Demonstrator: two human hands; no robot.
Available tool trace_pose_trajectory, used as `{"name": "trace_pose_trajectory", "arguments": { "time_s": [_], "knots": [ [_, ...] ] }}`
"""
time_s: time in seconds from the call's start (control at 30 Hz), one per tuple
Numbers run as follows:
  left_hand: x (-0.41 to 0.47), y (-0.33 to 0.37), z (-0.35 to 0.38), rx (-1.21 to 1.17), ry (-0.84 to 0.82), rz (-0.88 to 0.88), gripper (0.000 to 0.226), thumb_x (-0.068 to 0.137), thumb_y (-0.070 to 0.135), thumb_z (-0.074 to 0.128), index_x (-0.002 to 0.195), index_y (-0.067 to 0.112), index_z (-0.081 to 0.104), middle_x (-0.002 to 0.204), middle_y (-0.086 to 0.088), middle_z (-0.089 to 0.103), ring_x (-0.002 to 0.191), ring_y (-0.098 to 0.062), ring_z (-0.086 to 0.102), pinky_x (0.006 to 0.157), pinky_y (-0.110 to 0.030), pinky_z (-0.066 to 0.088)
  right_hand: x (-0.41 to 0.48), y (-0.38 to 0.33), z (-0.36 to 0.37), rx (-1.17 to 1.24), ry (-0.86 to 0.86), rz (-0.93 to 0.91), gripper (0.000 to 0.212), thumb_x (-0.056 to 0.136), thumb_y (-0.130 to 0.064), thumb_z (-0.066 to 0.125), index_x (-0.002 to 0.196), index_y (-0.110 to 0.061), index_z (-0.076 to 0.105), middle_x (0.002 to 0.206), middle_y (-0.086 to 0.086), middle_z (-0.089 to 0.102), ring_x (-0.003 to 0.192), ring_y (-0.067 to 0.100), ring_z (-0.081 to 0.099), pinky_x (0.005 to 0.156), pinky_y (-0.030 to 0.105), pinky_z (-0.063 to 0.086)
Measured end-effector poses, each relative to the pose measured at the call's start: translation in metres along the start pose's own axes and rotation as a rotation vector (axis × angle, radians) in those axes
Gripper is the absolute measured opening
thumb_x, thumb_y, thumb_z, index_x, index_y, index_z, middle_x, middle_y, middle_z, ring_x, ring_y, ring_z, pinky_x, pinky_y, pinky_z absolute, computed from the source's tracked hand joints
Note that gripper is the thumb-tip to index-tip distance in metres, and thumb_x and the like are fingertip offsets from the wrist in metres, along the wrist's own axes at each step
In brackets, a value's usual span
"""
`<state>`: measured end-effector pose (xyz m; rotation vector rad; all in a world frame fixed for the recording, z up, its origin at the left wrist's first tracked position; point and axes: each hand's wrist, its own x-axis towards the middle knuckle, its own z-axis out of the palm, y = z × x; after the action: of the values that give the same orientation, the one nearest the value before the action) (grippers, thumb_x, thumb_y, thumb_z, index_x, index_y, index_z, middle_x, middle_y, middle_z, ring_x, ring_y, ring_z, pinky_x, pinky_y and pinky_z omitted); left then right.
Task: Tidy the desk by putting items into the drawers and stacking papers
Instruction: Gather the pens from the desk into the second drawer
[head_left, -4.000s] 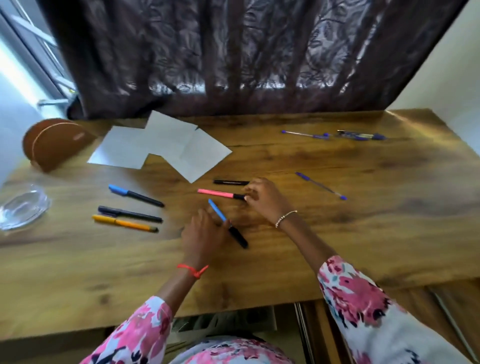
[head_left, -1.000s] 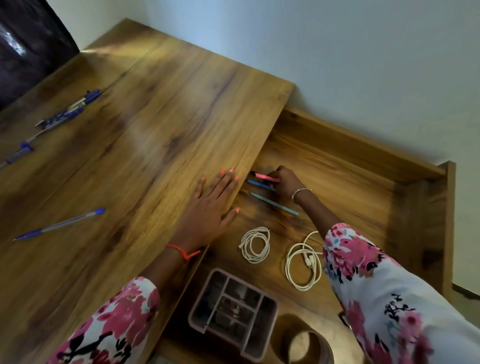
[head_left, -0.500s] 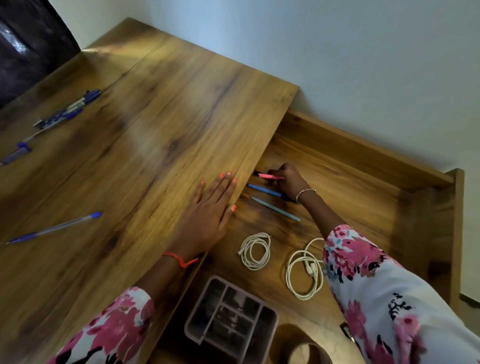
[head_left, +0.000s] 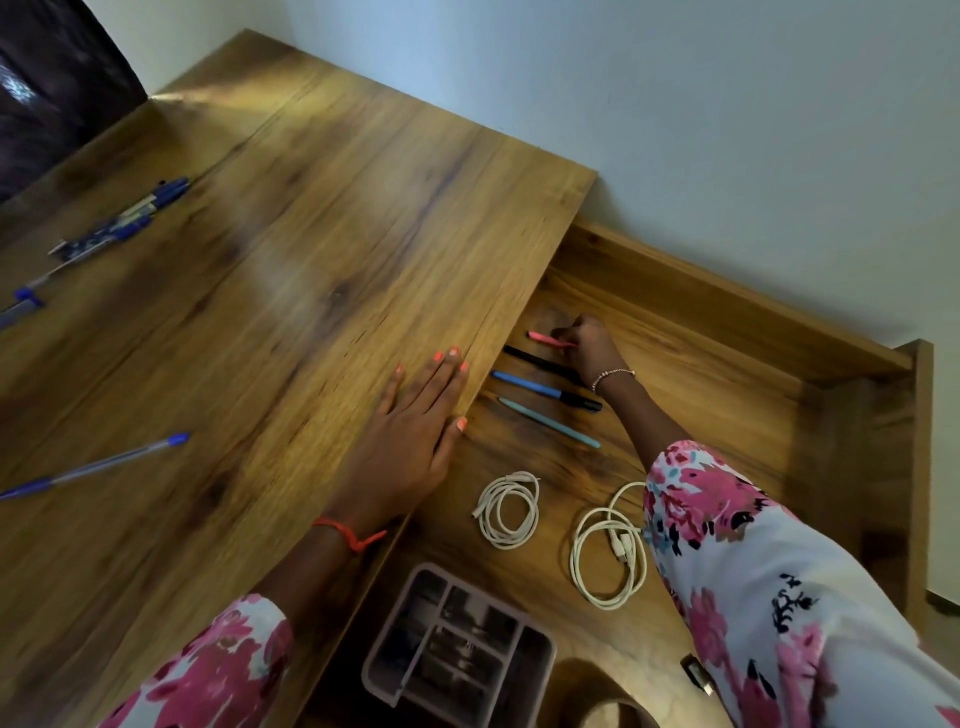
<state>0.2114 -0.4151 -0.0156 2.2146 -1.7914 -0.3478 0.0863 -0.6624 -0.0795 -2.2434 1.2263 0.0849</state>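
Note:
My right hand (head_left: 589, 347) reaches into the open wooden drawer (head_left: 727, 317) and pinches a pink pen (head_left: 545, 339) at the drawer's far end. Beside it on the drawer floor lie a black pen (head_left: 535, 361), a blue-capped pen (head_left: 540, 389) and a teal pen (head_left: 548, 422), roughly parallel. My left hand (head_left: 415, 431) rests flat, fingers spread, on the desk top (head_left: 311, 291) at its right edge. A blue ballpoint (head_left: 98, 465) and several more blue pens (head_left: 119, 221) lie on the desk at the left.
In the drawer, nearer to me, are two coiled white cables (head_left: 509, 509) (head_left: 608, 551), a grey compartment organiser (head_left: 457, 644) and a round brown object (head_left: 597, 696) at the bottom edge. A white wall runs behind the desk; dark curtain at top left.
Four seconds ago both hands were gathering pens on the desk top. Over the last second the black and blue pens came to lie in the drawer; my right hand moved slightly farther with the pink pen.

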Motion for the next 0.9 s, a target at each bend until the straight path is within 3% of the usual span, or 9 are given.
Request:
{"name": "trace_pose_trajectory", "arguments": {
  "time_s": [0.07, 0.1, 0.17, 0.3, 0.4, 0.5, 0.6, 0.73, 0.9],
  "knots": [
    [0.000, 0.000, 0.000, -0.004, 0.004, 0.002, 0.060, 0.092, 0.043, 0.010, 0.147, 0.021, 0.008, 0.155, 0.007, 0.000, 0.142, -0.004, -0.006, 0.117, -0.035, -0.005, 0.000, -0.002, -0.001, 0.044, 0.018, 0.036, 0.032, 0.089, 0.001, 0.050, 0.120, 0.001, 0.057, 0.100, 0.013, 0.057, 0.091, 0.026, 0.058, 0.072, 0.015, 0.042],
    [0.000, 0.001, 0.000, -0.005, 0.005, 0.003, 0.060, 0.092, 0.043, 0.011, 0.147, 0.021, 0.008, 0.155, 0.008, 0.000, 0.142, -0.004, -0.006, 0.117, -0.035, -0.005, 0.000, -0.003, -0.001, 0.046, 0.019, 0.040, 0.032, 0.089, 0.001, 0.050, 0.121, 0.002, 0.056, 0.102, 0.014, 0.057, 0.095, 0.028, 0.058, 0.070, 0.015, 0.039],
    [0.000, 0.000, 0.000, -0.009, 0.002, 0.003, 0.060, 0.092, 0.043, 0.010, 0.147, 0.021, 0.008, 0.154, 0.008, -0.001, 0.142, -0.003, -0.007, 0.117, -0.034, -0.007, -0.001, -0.005, -0.001, 0.030, 0.004, 0.032, 0.034, 0.089, 0.000, 0.050, 0.122, -0.001, 0.056, 0.107, 0.018, 0.054, 0.108, 0.034, 0.054, 0.077, 0.025, 0.038],
    [0.000, 0.000, 0.000, -0.001, 0.010, 0.009, 0.060, 0.092, 0.043, 0.009, 0.147, 0.020, 0.009, 0.155, 0.007, 0.000, 0.142, -0.003, -0.006, 0.116, -0.033, -0.008, -0.007, -0.005, 0.000, 0.000, 0.083, -0.017, 0.032, 0.088, -0.002, 0.052, 0.120, 0.001, 0.057, 0.118, 0.021, 0.053, 0.110, 0.035, 0.053, 0.092, 0.035, 0.043],
    [-0.001, 0.001, -0.001, -0.006, 0.016, 0.008, 0.061, 0.091, 0.044, 0.008, 0.147, 0.020, 0.010, 0.154, 0.007, -0.001, 0.142, -0.004, -0.006, 0.116, -0.033, -0.008, -0.016, -0.010, -0.001, 0.056, 0.280, -0.029, 0.026, 0.089, -0.003, 0.051, 0.113, 0.005, 0.059, 0.111, 0.022, 0.053, 0.104, 0.036, 0.050, 0.086, 0.037, 0.042],
    [-0.001, 0.002, -0.004, -0.032, 0.025, 0.010, 0.063, 0.090, 0.046, 0.007, 0.147, 0.020, 0.011, 0.153, 0.008, -0.002, 0.141, -0.003, -0.008, 0.115, -0.031, -0.011, -0.027, -0.026, -0.010, 0.058, 0.596, -0.033, 0.027, 0.091, -0.007, 0.047, 0.114, -0.001, 0.059, 0.102, 0.019, 0.054, 0.100, 0.030, 0.049, 0.083, 0.029, 0.037],
    [-0.003, 0.002, -0.006, -0.110, 0.052, 0.000, 0.054, 0.096, 0.038, 0.021, 0.145, 0.014, 0.023, 0.154, 0.002, 0.013, 0.142, -0.006, 0.003, 0.114, -0.028, -0.008, -0.036, -0.058, -0.020, 0.173, 0.746, -0.080, 0.028, 0.089, -0.004, 0.045, 0.113, -0.003, 0.059, 0.103, 0.018, 0.054, 0.100, 0.028, 0.047, 0.084, 0.026, 0.034],
    [-0.018, 0.004, -0.019, -0.379, 0.143, -0.094, 0.047, 0.092, 0.024, 0.034, 0.131, 0.002, 0.048, 0.141, -0.012, 0.044, 0.135, -0.020, 0.035, 0.109, -0.015, 0.006, -0.052, -0.119, -0.021, 0.235, 0.722, -0.273, 0.030, 0.082, 0.001, 0.046, 0.109, -0.001, 0.060, 0.102, 0.023, 0.053, 0.102, 0.035, 0.047, 0.088, 0.034, 0.037],
    [-0.085, -0.017, -0.046, -0.436, 0.288, -0.225, 0.043, 0.093, 0.025, 0.039, 0.122, -0.002, 0.055, 0.130, -0.018, 0.054, 0.125, -0.022, 0.046, 0.104, -0.009, 0.015, -0.074, -0.206, 0.006, 0.289, 0.604, -0.579, 0.029, 0.080, 0.003, 0.046, 0.104, 0.001, 0.062, 0.093, 0.023, 0.054, 0.093, 0.038, 0.050, 0.084, 0.039, 0.040]
  ]
}}
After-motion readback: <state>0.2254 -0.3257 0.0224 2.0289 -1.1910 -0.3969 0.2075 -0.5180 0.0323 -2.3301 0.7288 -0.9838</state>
